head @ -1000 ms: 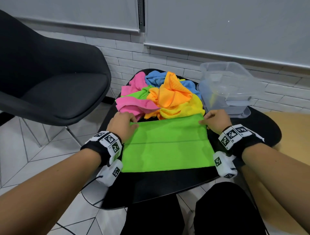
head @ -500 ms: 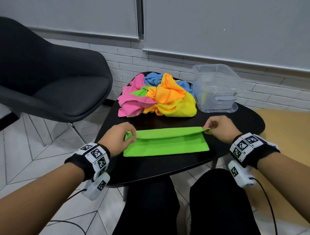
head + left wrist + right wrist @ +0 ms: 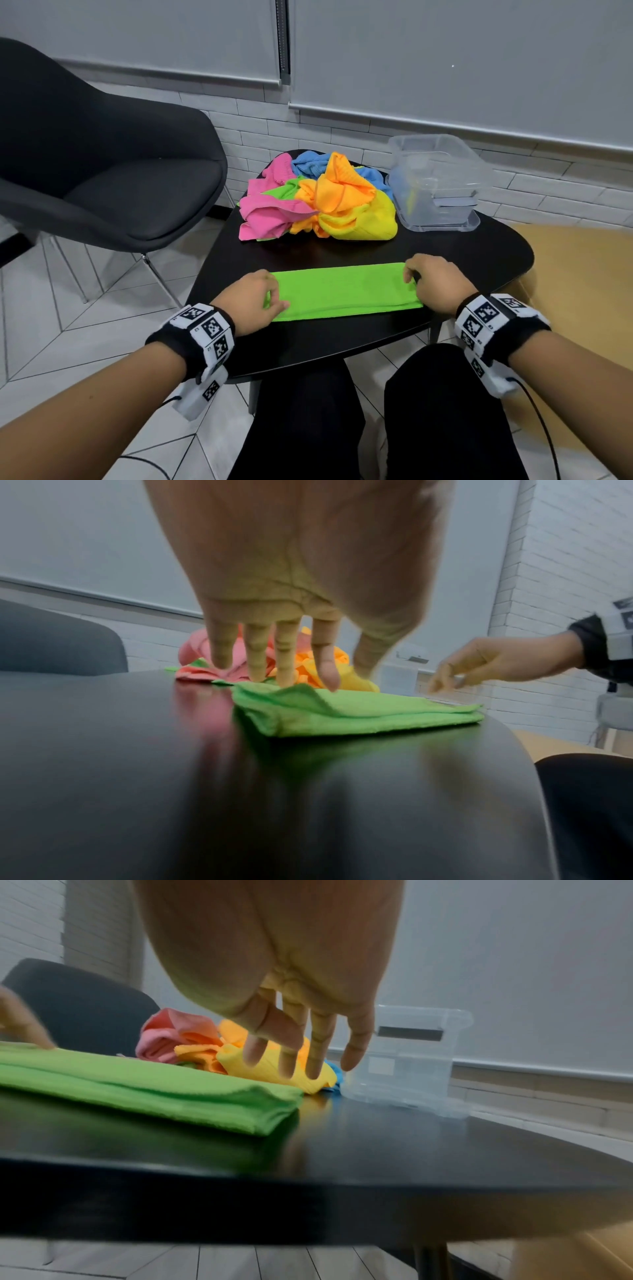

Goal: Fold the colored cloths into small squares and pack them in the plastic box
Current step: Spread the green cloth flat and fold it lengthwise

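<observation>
Surface (image 3: 342,342): glossy black, rounded edge.
Green cloth (image 3: 346,291): soft, fuzzy long strip, folded flat near the front edge.
Left hand (image 3: 250,301): grip loose, straight fingertips (image 3: 287,680) touching the strip's left end.
Right hand (image 3: 435,284): grip relaxed, fingers spread at the right end.
Cloth pile (image 3: 318,198): crumpled pink, orange, yellow, blue, farther back.
Plastic box (image 3: 438,181): clear, rectangular, beside the pile.

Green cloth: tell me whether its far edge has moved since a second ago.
Yes. The green cloth was folded toward the person: its far edge, earlier touching the pile of cloths, now lies apart from it on the black table.

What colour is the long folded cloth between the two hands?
Bright green. The folded cloth shows best in the head view.
</observation>
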{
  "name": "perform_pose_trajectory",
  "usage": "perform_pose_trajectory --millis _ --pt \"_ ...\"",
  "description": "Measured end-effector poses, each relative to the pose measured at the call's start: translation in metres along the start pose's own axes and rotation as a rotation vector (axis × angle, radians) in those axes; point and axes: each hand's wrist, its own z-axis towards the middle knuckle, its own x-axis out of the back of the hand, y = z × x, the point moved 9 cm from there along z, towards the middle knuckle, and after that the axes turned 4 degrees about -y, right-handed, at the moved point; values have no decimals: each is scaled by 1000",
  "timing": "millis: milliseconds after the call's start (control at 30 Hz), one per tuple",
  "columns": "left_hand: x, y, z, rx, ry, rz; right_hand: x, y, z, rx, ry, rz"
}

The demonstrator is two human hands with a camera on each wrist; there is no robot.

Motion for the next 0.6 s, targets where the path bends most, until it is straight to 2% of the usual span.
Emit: perform_pose_trajectory --millis 67,100,200,300,433,600 --pt "8 12 9 -8 97 12 6 -26 3 43 75 -56" --pt "6 20 16 -5 105 32 4 -42 5 65 99 -76" --pt "-21 43 34 79 -35 142 -21 -89 10 110 72 -131" --pt "-48 50 39 186 -174 180 -62 -116 16 99 -87 -163" --pt "-65 28 33 264 -265 197 -94 -101 19 44 -222 -138" --pt "-61 -5 16 284 -258 164 -89 -48 14 -17 -193 -166"
